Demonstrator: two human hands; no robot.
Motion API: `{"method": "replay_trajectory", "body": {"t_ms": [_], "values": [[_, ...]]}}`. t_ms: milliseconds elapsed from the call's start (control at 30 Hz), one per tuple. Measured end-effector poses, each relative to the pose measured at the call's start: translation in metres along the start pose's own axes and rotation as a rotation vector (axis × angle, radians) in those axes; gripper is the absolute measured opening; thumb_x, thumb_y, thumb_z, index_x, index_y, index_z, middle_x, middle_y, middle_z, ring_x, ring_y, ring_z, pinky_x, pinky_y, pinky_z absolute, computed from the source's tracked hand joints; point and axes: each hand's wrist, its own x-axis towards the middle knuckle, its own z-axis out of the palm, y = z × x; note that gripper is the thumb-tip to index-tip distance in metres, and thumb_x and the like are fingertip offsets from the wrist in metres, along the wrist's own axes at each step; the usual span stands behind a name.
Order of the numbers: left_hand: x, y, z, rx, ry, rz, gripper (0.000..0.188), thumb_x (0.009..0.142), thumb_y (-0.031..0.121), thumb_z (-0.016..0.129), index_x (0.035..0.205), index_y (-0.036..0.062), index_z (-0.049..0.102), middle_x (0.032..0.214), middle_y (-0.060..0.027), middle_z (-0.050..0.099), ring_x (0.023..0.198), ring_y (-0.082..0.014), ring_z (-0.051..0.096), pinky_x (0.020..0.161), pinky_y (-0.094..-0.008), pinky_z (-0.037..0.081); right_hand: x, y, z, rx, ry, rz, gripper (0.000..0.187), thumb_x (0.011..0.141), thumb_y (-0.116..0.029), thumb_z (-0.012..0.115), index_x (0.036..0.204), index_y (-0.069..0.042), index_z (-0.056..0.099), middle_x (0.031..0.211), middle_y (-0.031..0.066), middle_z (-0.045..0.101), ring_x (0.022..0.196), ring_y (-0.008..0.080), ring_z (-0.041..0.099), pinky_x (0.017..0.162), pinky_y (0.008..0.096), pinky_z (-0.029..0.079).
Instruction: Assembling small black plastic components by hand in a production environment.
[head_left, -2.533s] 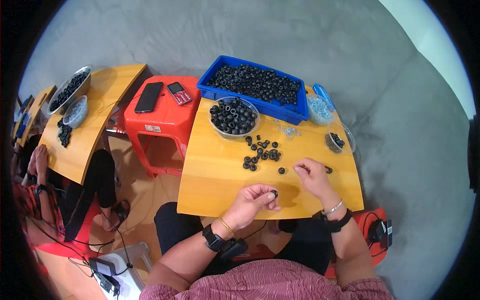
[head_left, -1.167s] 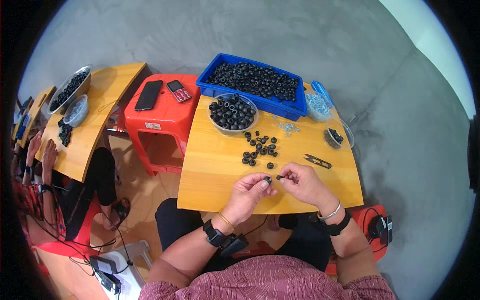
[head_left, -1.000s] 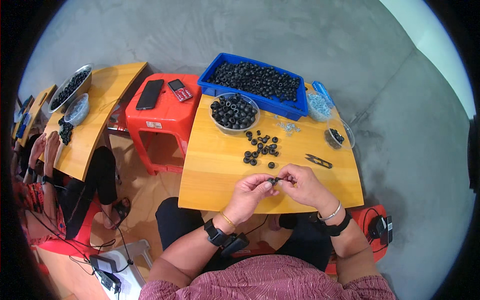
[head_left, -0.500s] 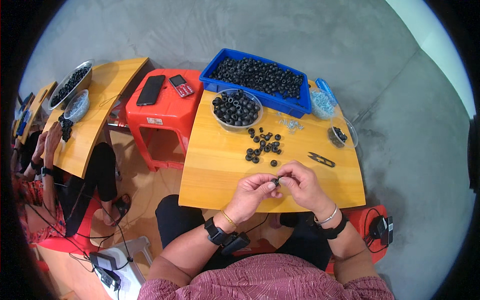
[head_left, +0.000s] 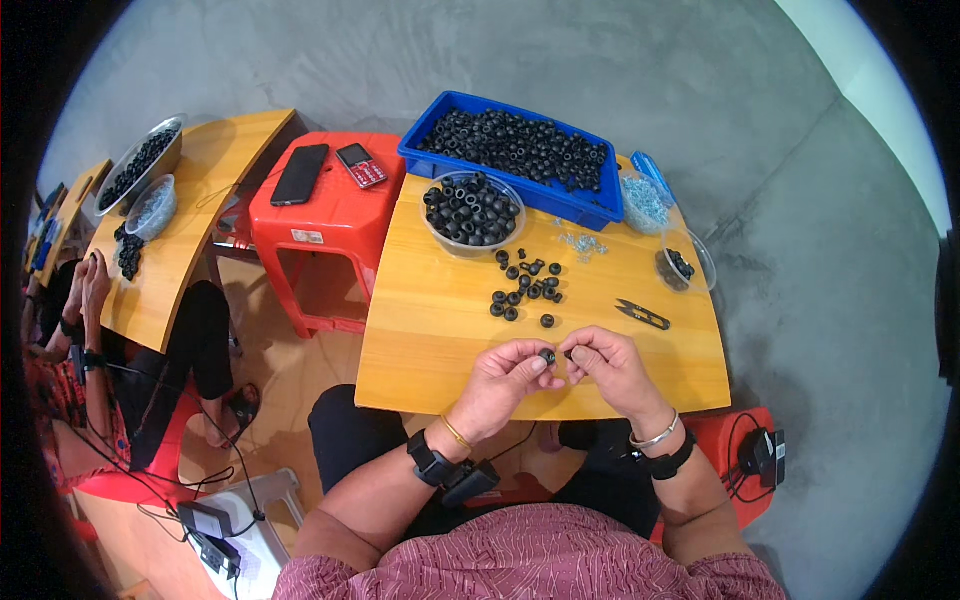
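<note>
My left hand (head_left: 508,377) pinches a small round black part with a hole (head_left: 547,356) between thumb and fingertips. Close beside it, my right hand (head_left: 608,366) is closed on a smaller black piece (head_left: 569,354), mostly covered by the fingers. The two pieces are slightly apart, above the near part of the yellow wooden table (head_left: 420,345). Just beyond my hands lies a loose group of black round parts (head_left: 524,288), with one single part (head_left: 547,321) nearer to me. Black-handled thread snips (head_left: 643,314) rest to the right of that group.
A blue tray (head_left: 430,172) and a clear bowl (head_left: 474,212) hold many black parts. Small clear pieces (head_left: 583,244), a tub of pale blue pieces (head_left: 645,204) and a clear cup (head_left: 683,262) stand right. Left are a red stool (head_left: 325,215) with two phones and a co-worker's hands (head_left: 92,285).
My hands have drawn slightly apart, and the pieces that met between my fingertips now show a gap. The co-worker's hands at the left have shifted a little toward the table's near edge.
</note>
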Motion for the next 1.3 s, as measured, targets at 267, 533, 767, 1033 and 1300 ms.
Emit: {"method": "replay_trajectory", "body": {"t_ms": [267, 533, 767, 1033, 1300], "values": [[0.000, 0.002, 0.003, -0.006, 0.012, 0.004, 0.016, 0.084, 0.003, 0.049, 0.099, -0.0004, 0.054, 0.082, -0.0038, 0.054, 0.072, -0.0110, 0.052, 0.076, -0.0318, 0.049, -0.002, 0.004, 0.004, 0.131, -0.021, 0.024, 0.012, 0.084, -0.006, 0.049, 0.093, 0.002, 0.054, 0.071, 0.0012, 0.052, 0.062, 0.0070, 0.048, 0.058, 0.0187, 0.041], [-0.001, 0.001, 0.002, -0.008, 0.028, 0.003, 0.016, 0.083, 0.001, 0.049, 0.098, 0.0003, 0.054, 0.083, -0.0055, 0.056, 0.073, -0.0129, 0.053, 0.077, -0.0346, 0.050, -0.003, 0.009, 0.004, 0.253, 0.059, 0.038, 0.006, 0.084, -0.007, 0.050, 0.087, -0.002, 0.049, 0.070, 0.0026, 0.051, 0.058, 0.0073, 0.047, 0.053, 0.0219, 0.043], [0.000, -0.001, -0.001, 0.053, 0.020, 0.030, 0.016, 0.083, 0.000, 0.049, 0.098, 0.0003, 0.054, 0.084, -0.0062, 0.056, 0.074, -0.0137, 0.054, 0.075, -0.0330, 0.049, -0.003, 0.010, 0.008, 0.390, 0.111, 0.060, 0.006, 0.083, -0.007, 0.052, 0.083, -0.002, 0.049, 0.067, 0.0036, 0.052, 0.053, 0.0079, 0.048, 0.049, 0.0209, 0.042], [0.000, -0.001, -0.001, 0.136, 0.052, 0.028, 0.016, 0.082, -0.001, 0.050, 0.097, -0.0006, 0.054, 0.086, -0.0070, 0.057, 0.076, -0.0139, 0.056, 0.073, -0.0283, 0.048, -0.002, 0.014, 0.010, 0.348, 0.110, 0.068, 0.006, 0.083, -0.007, 0.052, 0.082, -0.001, 0.049, 0.066, 0.0036, 0.053, 0.053, 0.0079, 0.048, 0.049, 0.0204, 0.042], [-0.001, -0.001, 0.001, 0.236, 0.070, 0.058, 0.016, 0.081, -0.002, 0.051, 0.096, -0.0013, 0.054, 0.086, -0.0077, 0.059, 0.078, -0.0141, 0.057, 0.071, -0.0259, 0.048, -0.002, 0.012, 0.012, 0.260, 0.094, 0.017, 0.007, 0.083, -0.007, 0.052, 0.081, -0.001, 0.049, 0.066, 0.0038, 0.054, 0.054, 0.0077, 0.049, 0.049, 0.0207, 0.043]]}}
